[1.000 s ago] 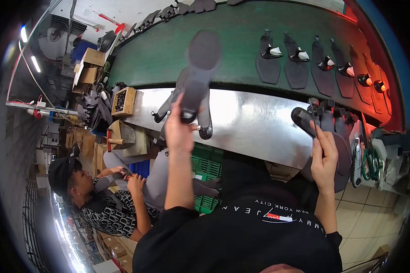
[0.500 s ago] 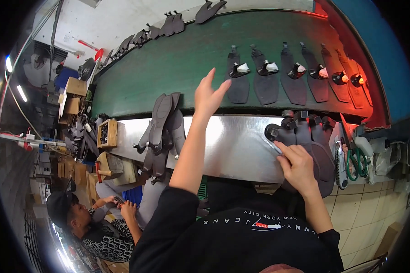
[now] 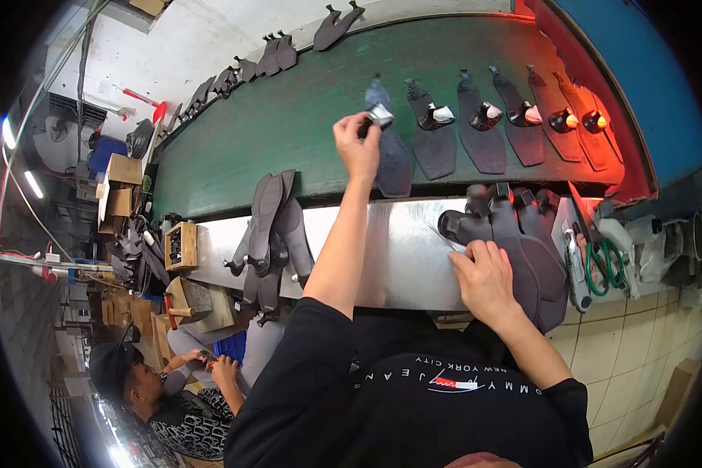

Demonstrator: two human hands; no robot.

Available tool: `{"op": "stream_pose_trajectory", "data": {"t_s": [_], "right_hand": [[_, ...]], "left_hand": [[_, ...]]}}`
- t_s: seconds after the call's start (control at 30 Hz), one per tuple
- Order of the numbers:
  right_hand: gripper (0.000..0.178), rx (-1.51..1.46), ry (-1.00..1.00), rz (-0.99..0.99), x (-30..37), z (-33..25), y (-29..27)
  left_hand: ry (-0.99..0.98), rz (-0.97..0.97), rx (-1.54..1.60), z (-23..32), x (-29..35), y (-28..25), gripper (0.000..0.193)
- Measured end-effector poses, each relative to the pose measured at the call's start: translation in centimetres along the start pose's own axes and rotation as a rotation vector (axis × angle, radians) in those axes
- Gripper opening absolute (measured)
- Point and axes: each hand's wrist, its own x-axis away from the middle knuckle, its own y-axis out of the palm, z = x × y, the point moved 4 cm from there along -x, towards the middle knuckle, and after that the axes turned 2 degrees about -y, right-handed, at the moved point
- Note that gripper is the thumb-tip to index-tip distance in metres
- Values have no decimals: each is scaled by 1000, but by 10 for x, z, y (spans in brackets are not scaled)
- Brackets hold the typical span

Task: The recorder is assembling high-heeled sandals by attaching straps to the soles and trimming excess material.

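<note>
My left hand [image 3: 358, 147] reaches over the green conveyor belt [image 3: 273, 125], fingers pinched on the small black piece with a white wrap [image 3: 380, 115] on the leftmost dark shoe sole [image 3: 394, 160]. That sole lies askew, its narrow end blurred. My right hand [image 3: 488, 282] is closed round a thin metal tool [image 3: 442, 236] above the steel ledge; its kind is unclear. Beside this hand are stacked dark soles [image 3: 522, 265] with black heels [image 3: 501, 193]. Several more soles with white-wrapped black pieces [image 3: 433, 121] lie in a row to the right.
Left on the ledge [image 3: 398, 249] stands a pile of soles [image 3: 267, 210], with a wooden box [image 3: 181, 246] beyond. Green-handled scissors [image 3: 604, 264] and a cutter knife [image 3: 577, 273] are at the right. Red light falls on the belt's right end. A person in a cap [image 3: 117, 363] sits lower left.
My left hand has gone from open with spread fingers to a pinch on the leftmost sole's white-wrapped piece. That sole has turned slightly. The right hand keeps the metal tool, and the view has shifted.
</note>
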Motion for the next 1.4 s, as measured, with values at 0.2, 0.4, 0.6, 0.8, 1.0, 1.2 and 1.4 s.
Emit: {"op": "stream_pose_trajectory", "data": {"t_s": [0.2, 0.4, 0.6, 0.8, 1.0, 1.2, 1.4], "right_hand": [[18, -44, -35, 135, 0, 11, 16], [12, -105, 23, 226, 7, 4, -3], [44, -1619, 126, 83, 14, 22, -20], [40, -1697, 321, 244, 7, 11, -39], [28, -1750, 305, 305, 17, 37, -74], [31, -869, 208, 50, 44, -14, -75], [46, -733, 202, 118, 45, -36, -80]], "left_hand": [[-329, -51, 717, 91, 24, -56, 31], [-539, -299, 819, 138, 99, -93, 24], [-723, -654, 1019, 167, 166, -86, 23], [-927, -815, 1205, 151, 208, -58, 23], [-1105, -740, 1080, 121, 222, -72, 25], [-930, -732, 1128, 143, 203, -82, 30], [-840, -767, 1141, 150, 198, -87, 34]]}}
